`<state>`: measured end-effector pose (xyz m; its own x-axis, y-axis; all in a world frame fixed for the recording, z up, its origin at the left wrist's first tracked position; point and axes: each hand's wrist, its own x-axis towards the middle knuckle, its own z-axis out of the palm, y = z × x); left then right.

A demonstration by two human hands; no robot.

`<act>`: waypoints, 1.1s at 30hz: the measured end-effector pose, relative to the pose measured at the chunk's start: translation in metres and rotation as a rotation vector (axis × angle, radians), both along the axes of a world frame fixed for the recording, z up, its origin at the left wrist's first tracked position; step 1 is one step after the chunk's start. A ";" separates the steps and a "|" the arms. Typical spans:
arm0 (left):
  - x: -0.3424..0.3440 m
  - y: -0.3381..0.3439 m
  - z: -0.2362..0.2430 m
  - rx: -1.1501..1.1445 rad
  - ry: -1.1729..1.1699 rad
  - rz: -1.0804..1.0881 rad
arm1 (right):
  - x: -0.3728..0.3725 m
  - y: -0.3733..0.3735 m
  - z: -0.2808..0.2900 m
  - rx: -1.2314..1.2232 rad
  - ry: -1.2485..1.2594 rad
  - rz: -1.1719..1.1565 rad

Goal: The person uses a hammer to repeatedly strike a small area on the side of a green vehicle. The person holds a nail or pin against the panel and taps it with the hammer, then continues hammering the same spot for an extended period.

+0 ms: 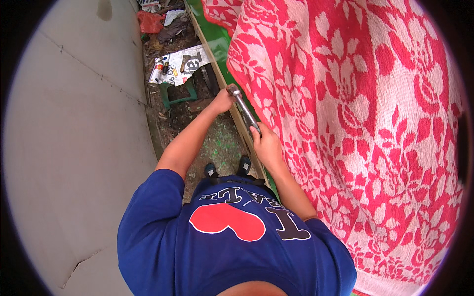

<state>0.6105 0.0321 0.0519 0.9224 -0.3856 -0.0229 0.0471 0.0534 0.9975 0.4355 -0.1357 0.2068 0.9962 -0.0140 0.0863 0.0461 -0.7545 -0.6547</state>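
Note:
My right hand [268, 145] is wrapped round the dark grip of a hammer [247, 109] with a shiny metal shaft. Its rounded head points away from me, beside my left hand [224, 101]. The left fingers are closed at the edge of a long wooden rail [240, 121], right by the hammer head; anything pinched in them is hidden. To the right of both hands a red and pale pink flowered cloth [340, 123] spreads over a green surface [216, 37] inside the rail.
A grey wall [79, 148] with cracks rises on the left. Beyond my hands, a small green stool [177, 93] carries a printed sheet [190, 64], a spray can [156, 72] and small tools. Litter and a red plastic bag [150, 22] lie farther off. My shoes stand on dirt ground.

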 end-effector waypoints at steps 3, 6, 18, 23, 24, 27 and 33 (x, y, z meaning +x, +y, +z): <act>-0.006 -0.004 0.016 -0.019 0.094 0.003 | -0.004 -0.003 0.006 0.070 -0.020 -0.049; -0.005 0.003 0.010 0.043 -0.086 -0.019 | -0.011 -0.001 0.018 0.250 -0.068 -0.058; -0.015 -0.004 -0.015 0.112 -0.167 0.006 | -0.030 -0.007 0.002 0.275 -0.024 -0.103; -0.015 -0.002 0.001 -0.042 -0.102 0.027 | -0.025 -0.018 0.000 0.360 -0.084 -0.095; -0.016 0.000 0.002 -0.065 -0.100 0.032 | -0.027 -0.019 -0.007 0.400 -0.038 -0.111; -0.010 0.005 0.010 -0.097 -0.146 0.024 | -0.025 -0.026 -0.017 0.414 0.032 -0.126; -0.004 0.006 0.013 -0.068 -0.165 -0.007 | -0.026 -0.027 -0.014 0.552 0.056 -0.148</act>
<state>0.6064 0.0383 0.0652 0.9088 -0.3874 0.1550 -0.1164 0.1213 0.9858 0.4092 -0.1626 0.1926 0.9830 -0.1819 -0.0265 -0.0804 -0.2957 -0.9519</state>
